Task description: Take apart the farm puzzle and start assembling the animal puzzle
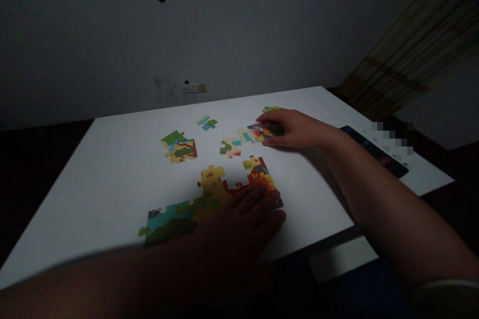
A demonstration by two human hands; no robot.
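Observation:
My left hand (250,214) lies flat with fingers stretched over the right part of a partly joined jigsaw puzzle (170,224), covering some of it. The visible puzzle shows teal and green at left, yellow ground and an orange animal at right. Farther back, my right hand (290,128) curves over a colourful puzzle piece (258,132), finger and thumb at its opposite edges. A pale piece with a blue shape (245,134) lies against it on the left. A green piece (270,108) sits just behind that hand.
Loose pieces lie beyond the joined puzzle: a green-and-white one (231,147), a blue-and-green one (207,122) and an overlapping yellow-and-green group (181,149). A dark phone (374,152) rests by my right forearm. The white table (93,184) stands near a wall with sockets (193,88).

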